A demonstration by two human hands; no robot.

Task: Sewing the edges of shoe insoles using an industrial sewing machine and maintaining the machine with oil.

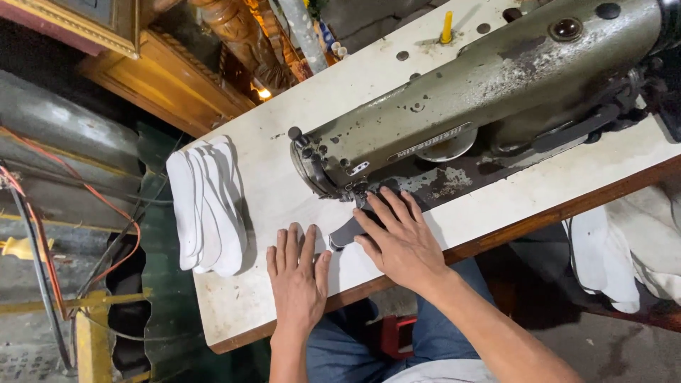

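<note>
1. The needle area of the sewing machine [489,92] is sitting in shadow at frame centre, and the dark piece [345,232] under it is partly hidden by fingers, so its shape is hard to make out.
2. The right hand [397,241] is lying open, fingers spread, pressing on that piece.
3. The left hand [296,273] is resting flat and open on the desk [284,177], empty, just left of the piece.
4. A stack of white cut pieces [207,206] is lying at centre left.
</note>
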